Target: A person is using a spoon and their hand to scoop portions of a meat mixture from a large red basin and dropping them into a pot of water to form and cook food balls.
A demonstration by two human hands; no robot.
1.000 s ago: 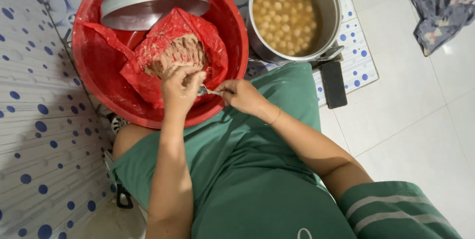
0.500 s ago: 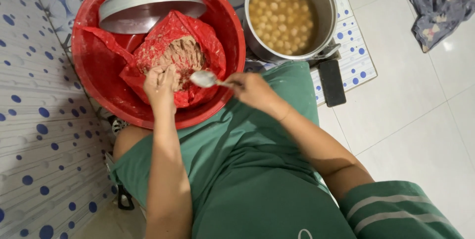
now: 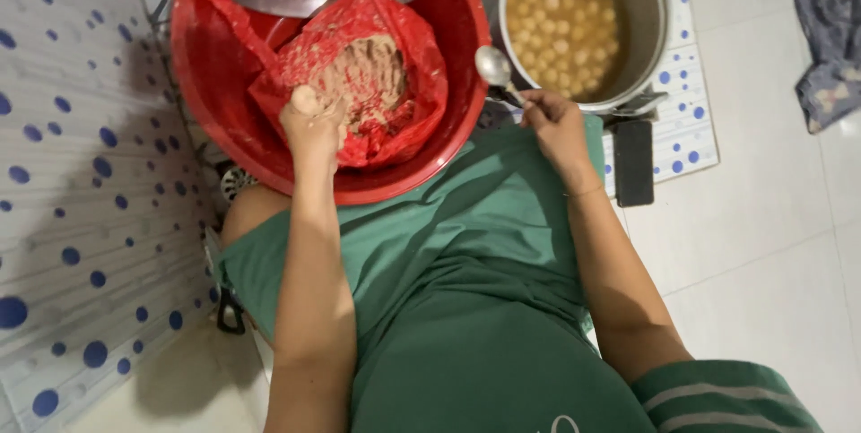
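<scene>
Left hand fingers curled, squeezing a lump of brown paste over the red bag. Right hand fingers pinch a spoon, bowl just beyond fingertips, beside the pot.

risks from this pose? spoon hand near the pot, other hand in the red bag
1. The spoon in the right hand hangs at the pot rim; it might knock it or drip.
2. The left hand presses paste in the loose red bag; it may spill into the red basin.
</scene>
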